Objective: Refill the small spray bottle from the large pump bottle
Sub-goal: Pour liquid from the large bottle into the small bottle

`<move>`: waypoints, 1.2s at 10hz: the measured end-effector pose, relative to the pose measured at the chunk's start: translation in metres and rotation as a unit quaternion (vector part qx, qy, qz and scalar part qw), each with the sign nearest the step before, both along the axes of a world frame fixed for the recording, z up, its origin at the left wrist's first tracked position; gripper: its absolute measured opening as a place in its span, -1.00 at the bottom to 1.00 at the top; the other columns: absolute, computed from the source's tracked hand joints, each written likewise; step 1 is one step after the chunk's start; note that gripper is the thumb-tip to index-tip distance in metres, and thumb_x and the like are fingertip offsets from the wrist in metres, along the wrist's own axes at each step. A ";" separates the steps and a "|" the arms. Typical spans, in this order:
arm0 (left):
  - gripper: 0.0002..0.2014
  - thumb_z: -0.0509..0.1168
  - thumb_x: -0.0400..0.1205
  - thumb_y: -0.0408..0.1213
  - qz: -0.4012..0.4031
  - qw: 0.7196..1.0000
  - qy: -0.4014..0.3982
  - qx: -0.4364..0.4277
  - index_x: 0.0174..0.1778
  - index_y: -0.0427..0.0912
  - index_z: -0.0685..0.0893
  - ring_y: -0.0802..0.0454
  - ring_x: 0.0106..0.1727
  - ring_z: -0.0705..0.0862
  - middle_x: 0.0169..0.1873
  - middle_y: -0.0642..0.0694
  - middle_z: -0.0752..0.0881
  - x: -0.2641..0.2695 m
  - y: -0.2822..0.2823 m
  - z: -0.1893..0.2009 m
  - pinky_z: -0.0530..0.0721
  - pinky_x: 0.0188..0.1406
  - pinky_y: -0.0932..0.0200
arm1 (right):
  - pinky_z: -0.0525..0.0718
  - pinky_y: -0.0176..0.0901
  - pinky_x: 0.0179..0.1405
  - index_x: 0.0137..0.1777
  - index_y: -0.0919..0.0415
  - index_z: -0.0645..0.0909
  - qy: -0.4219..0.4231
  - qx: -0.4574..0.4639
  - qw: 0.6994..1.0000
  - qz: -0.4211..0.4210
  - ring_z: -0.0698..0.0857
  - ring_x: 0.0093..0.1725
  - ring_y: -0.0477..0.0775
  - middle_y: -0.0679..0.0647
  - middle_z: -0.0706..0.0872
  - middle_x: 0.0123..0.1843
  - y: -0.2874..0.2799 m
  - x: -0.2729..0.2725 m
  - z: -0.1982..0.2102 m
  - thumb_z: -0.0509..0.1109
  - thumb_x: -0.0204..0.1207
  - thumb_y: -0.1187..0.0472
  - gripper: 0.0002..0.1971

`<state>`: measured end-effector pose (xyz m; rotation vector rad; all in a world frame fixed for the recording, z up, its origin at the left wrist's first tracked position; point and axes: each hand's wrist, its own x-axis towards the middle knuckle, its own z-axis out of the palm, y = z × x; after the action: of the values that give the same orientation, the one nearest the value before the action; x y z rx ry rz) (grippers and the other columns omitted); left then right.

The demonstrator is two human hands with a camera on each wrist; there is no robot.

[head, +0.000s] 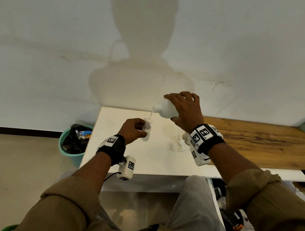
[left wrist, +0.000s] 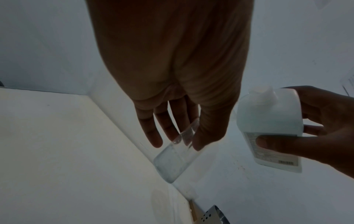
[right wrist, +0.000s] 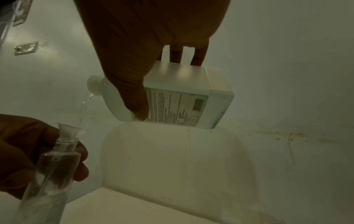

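My left hand (head: pixel 134 131) grips a small clear spray bottle (head: pixel 146 133) (left wrist: pixel 176 153) (right wrist: pixel 51 169) above the white table (head: pixel 132 160), with a small clear funnel (head: pixel 148 121) (right wrist: pixel 70 131) in its open neck. My right hand (head: pixel 184 110) holds the large white bottle (head: pixel 165 107) (left wrist: pixel 268 121) (right wrist: pixel 172 100) tipped on its side, open neck to the left, label with a barcode facing down. A thin clear stream (right wrist: pixel 84 107) runs from its neck into the funnel. The small bottle holds some liquid.
Two white pump or spray heads (head: pixel 178 145) lie on the table near my right wrist. A wooden board (head: pixel 254 139) continues to the right. A green bin (head: pixel 74 145) with a black bag stands on the floor at left. The wall is close behind.
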<state>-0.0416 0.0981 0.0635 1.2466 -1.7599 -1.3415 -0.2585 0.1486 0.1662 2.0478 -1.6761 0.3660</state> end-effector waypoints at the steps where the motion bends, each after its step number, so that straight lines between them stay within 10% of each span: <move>1: -0.58 0.49 0.39 -0.50 0.000 1.000 -0.001 -0.001 0.18 -0.25 0.71 0.00 0.06 0.77 0.02 -0.15 0.80 0.000 0.000 0.000 0.59 -0.15 0.35 | 0.39 0.15 0.26 0.41 -0.08 0.50 0.000 -0.001 1.000 0.000 0.55 0.30 0.15 -0.11 0.68 0.31 0.000 0.000 0.000 0.64 0.17 0.06 -0.25; 12: -0.59 0.48 0.38 -0.52 -0.001 1.000 -0.001 0.012 0.16 -0.24 0.71 0.02 -0.04 0.75 -0.01 -0.16 0.81 -0.005 0.003 0.000 0.60 -0.19 0.31 | 0.38 0.14 0.26 0.41 -0.09 0.50 0.011 -0.012 1.000 -0.004 0.55 0.29 0.15 -0.13 0.68 0.30 0.004 -0.005 0.006 0.62 0.17 0.06 -0.26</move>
<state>-0.0465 0.1009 0.0638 1.2605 -1.7522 -1.3678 -0.2636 0.1525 0.1718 2.0195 -1.6586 0.3570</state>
